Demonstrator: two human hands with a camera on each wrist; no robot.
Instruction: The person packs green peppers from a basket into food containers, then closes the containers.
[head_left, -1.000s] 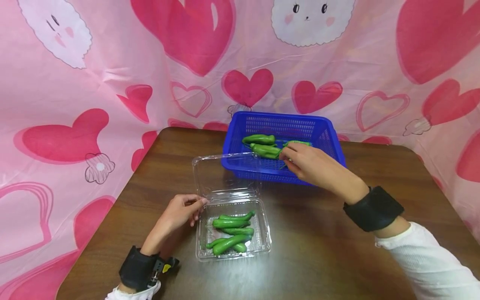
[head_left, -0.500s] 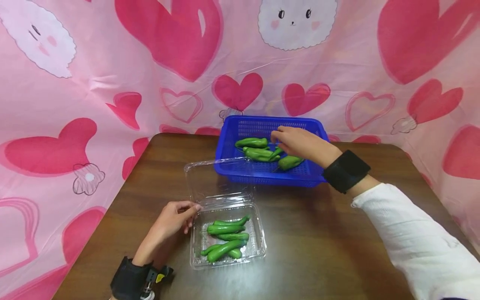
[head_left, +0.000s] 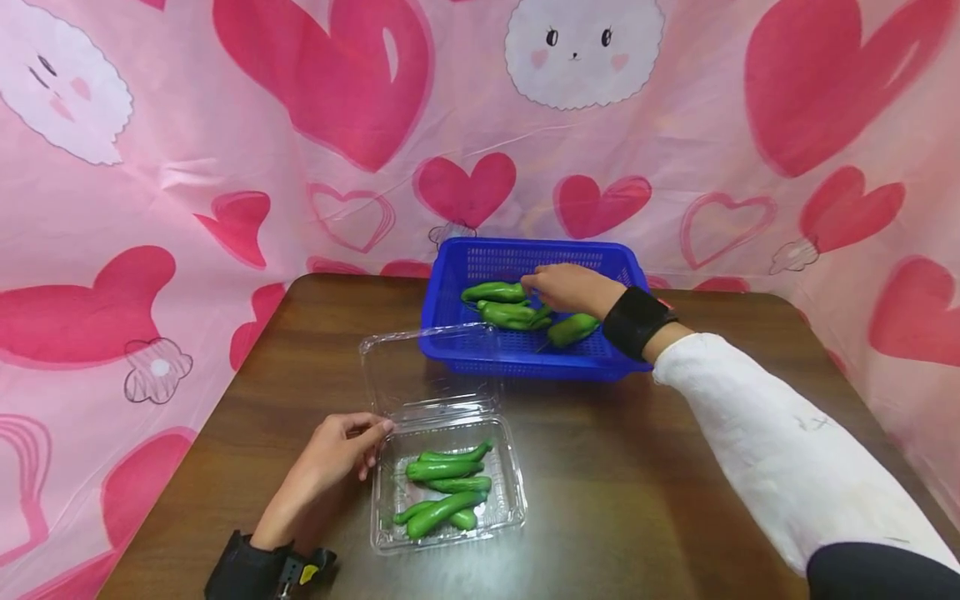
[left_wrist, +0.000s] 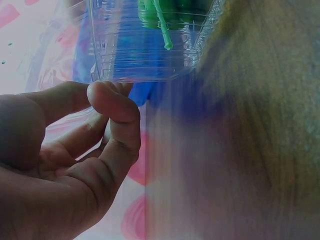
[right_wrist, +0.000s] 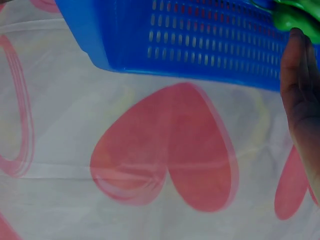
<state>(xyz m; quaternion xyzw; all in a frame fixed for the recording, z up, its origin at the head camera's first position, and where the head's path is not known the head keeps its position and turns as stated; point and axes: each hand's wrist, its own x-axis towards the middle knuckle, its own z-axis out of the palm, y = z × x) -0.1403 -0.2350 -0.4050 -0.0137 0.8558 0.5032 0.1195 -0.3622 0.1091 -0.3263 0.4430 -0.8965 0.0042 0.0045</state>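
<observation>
Thumb and index finger of my left hand (head_left: 330, 454) pinch the left back edge of a clear plastic clamshell container (head_left: 517, 521); the left wrist view shows this hand (left_wrist: 100, 155) at the container's edge (left_wrist: 132, 80). Several green peppers (head_left: 446, 508) lie inside, and the lid stands raised. Over a blue basket (head_left: 630, 271), my right hand (head_left: 573, 287) reaches down to the end of a green pepper (head_left: 491, 292). In the right wrist view its extended fingers (right_wrist: 295, 60) touch a pepper (right_wrist: 290, 19). Its thumb is hidden there.
More green peppers lie in the basket, one (head_left: 573, 329) near its front right. The clamshell's clear lid (head_left: 427, 367) leans up against the basket's front left. Brown wooden table (head_left: 600, 500); a pink heart-patterned cloth (head_left: 360, 108) hangs behind it.
My right hand has moved left across the basket, from the right-hand peppers to the pepper at the back left. The left hand keeps its hold on the clamshell container. The head view has shifted slightly.
</observation>
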